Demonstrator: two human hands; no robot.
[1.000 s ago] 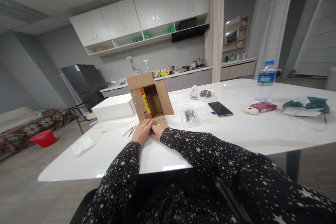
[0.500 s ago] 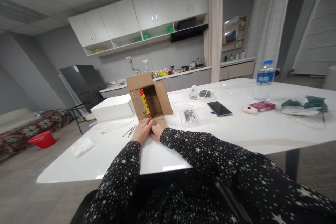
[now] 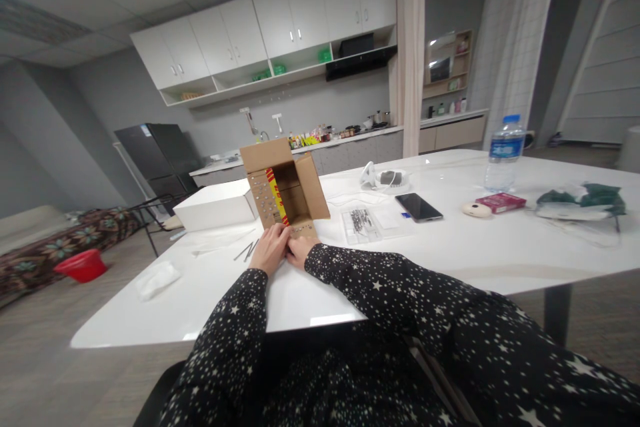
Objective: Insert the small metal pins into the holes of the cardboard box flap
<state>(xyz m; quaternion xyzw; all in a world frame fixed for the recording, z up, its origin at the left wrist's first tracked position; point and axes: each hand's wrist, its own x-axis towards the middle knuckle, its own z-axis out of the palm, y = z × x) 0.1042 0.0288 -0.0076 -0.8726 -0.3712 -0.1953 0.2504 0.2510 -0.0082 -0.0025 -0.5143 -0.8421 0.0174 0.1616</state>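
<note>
A small brown cardboard box (image 3: 287, 187) lies on its side on the white table (image 3: 450, 247), its open mouth facing me, flaps spread, a red and yellow strip inside. My left hand (image 3: 270, 248) and my right hand (image 3: 301, 248) rest side by side at the box's near bottom flap, fingers pressed on it. What lies under the fingers is hidden. Both sleeves are black with white stars.
A white flat box (image 3: 216, 205) sits left of the cardboard box. Thin metal rods (image 3: 247, 250) and a white cloth (image 3: 157, 277) lie at the left. A clear bag of small parts (image 3: 361, 221), a phone (image 3: 419, 207), a water bottle (image 3: 501, 153) and a red pack (image 3: 501, 201) lie to the right.
</note>
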